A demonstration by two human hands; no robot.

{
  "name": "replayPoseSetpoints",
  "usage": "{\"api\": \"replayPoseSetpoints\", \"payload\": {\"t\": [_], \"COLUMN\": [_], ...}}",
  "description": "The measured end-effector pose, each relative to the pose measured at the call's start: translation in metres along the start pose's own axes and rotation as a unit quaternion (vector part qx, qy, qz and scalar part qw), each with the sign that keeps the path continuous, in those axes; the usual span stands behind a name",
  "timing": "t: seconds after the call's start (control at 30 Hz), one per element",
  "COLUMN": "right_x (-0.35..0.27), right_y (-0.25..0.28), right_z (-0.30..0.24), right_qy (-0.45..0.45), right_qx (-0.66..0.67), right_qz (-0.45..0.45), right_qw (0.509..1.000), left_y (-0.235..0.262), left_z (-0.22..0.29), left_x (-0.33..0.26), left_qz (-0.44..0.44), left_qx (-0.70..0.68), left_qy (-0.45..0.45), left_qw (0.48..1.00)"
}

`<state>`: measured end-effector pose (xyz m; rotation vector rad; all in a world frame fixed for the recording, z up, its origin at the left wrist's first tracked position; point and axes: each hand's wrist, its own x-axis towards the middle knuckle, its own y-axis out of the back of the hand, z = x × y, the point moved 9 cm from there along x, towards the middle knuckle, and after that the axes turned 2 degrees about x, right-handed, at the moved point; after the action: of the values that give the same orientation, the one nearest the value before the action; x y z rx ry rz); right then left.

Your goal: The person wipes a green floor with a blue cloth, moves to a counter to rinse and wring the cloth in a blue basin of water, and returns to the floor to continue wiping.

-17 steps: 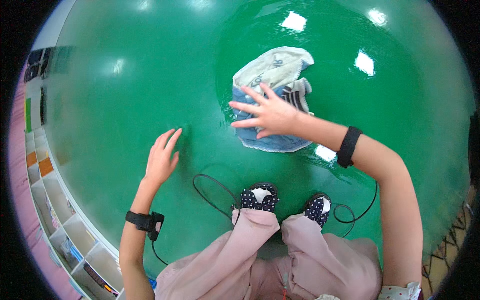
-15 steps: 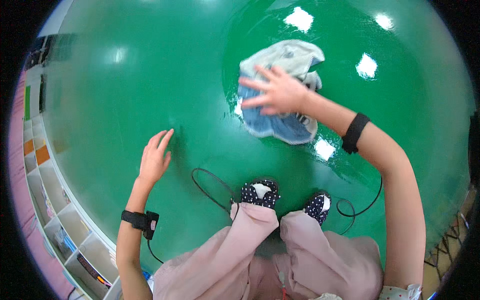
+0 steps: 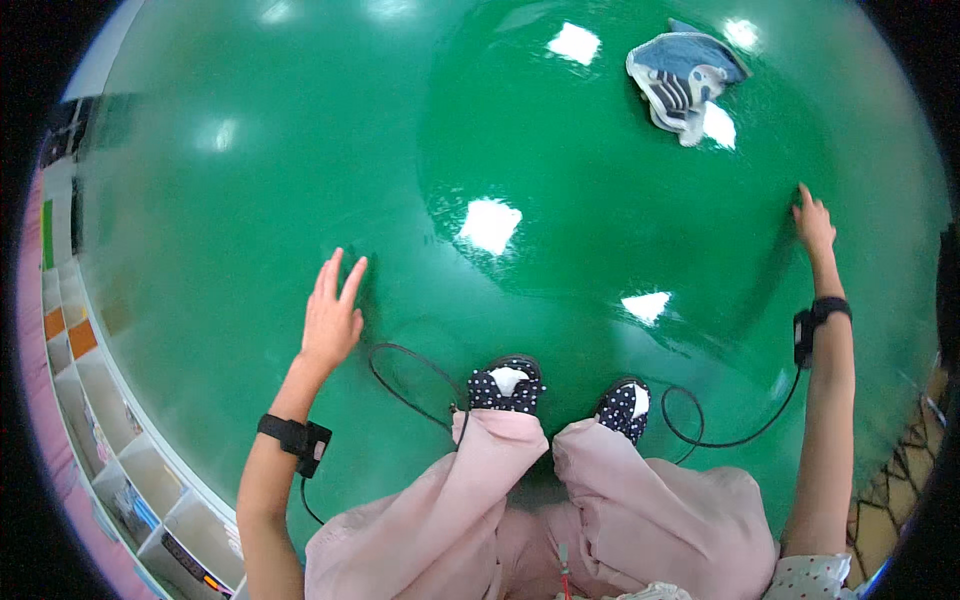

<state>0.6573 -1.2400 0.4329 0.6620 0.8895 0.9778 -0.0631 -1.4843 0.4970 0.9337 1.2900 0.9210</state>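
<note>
Shiny green floor [image 3: 300,150], crumpled blue-and-white cloth [image 3: 682,58] ahead to your right, beyond both hands, your left hand [image 3: 334,314] open, fingers spread, your right hand [image 3: 814,222] extending one finger, otherwise open or closed unclear.

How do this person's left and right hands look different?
The left hand spreads its fingers; the right hand extends one finger while the others look bent. The right hand is nearer the cloth; the left hand is farther away. Both hold nothing.
</note>
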Motion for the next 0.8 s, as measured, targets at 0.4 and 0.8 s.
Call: {"api": "replayPoseSetpoints", "payload": {"t": [0.4,0.8], "right_x": [-0.121,-0.063], "right_y": [0.156,0.211], "right_z": [-0.108,-0.270], "right_qy": [0.236,0.191], "right_qx": [0.228,0.472], "right_qz": [0.360,0.139], "right_qw": [0.873,0.849], "left_y": [0.085,0.039], "left_z": [0.111,0.099], "left_x": [0.060,0.020], "left_qz": [0.151,0.090], "left_qx": [0.029,-0.016], "left_qy": [-0.142,-0.206], "left_qw": [0.978,0.974]}}
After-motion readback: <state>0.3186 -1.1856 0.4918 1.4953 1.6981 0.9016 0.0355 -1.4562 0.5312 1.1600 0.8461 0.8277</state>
